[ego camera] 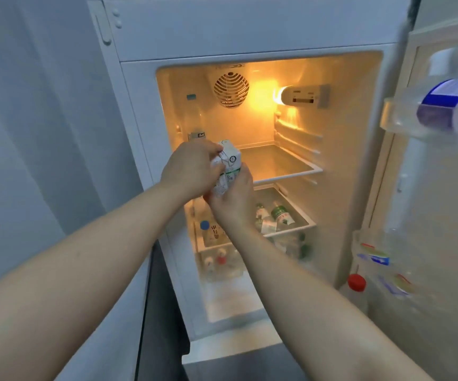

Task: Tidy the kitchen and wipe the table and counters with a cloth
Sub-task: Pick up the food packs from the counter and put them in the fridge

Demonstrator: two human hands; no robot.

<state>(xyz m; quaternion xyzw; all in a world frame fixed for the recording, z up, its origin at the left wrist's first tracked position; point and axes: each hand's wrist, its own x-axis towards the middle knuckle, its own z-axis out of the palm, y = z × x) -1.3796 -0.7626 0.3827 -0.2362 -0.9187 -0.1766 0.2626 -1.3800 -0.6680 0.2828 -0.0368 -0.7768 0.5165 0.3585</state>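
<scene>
A small white rectangular paper carton with green print [230,162] is held upright in the air, in front of the left end of the clear glass shelf [277,163] inside the open white fridge [137,111]. The left hand [192,169] closes on it from 9 o'clock, its grip curled round the carton's top and near side. The right hand [233,200] cups it from 6 o'clock, its grip wrapped round the carton's base.

At 12 o'clock of the carton a round slatted vent [231,89] sits on the lit back wall, with a white control box [304,96] at 2 o'clock. At 5 o'clock, under the shelf, a clear drawer [302,213] holds green-labelled clear bottles [280,215]; a blue-capped bottle [204,225] lies at 7 o'clock.

The open door stands at 3 o'clock. Its upper rack carries a clear plastic bottle with a blue label [447,105], and a red-capped clear bottle [357,284] stands lower down at 4 o'clock.
</scene>
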